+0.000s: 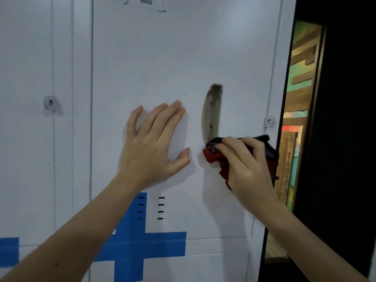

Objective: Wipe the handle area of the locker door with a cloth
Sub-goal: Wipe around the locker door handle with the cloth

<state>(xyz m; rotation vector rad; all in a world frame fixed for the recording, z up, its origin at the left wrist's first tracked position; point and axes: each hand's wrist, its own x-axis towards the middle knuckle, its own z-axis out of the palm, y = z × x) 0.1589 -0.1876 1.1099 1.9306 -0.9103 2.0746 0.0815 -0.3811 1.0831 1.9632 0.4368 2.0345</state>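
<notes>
A white locker door (158, 58) fills the view. Its handle (211, 112) is a tall recessed slot with rusty stains, right of the door's middle. My right hand (246, 165) grips a crumpled red and black cloth (218, 157) and presses it against the door at the slot's lower end. My left hand (154, 137) lies flat on the door just left of the handle, fingers spread, holding nothing.
A padlock hasp (269, 121) sits near the door's right edge. A label reading 0002 (145, 2) is at the top. Blue tape cross (134, 245) and vent slits (160, 208) lie below. Neighbouring locker with a knob (49, 102) is left; a dark gap opens right.
</notes>
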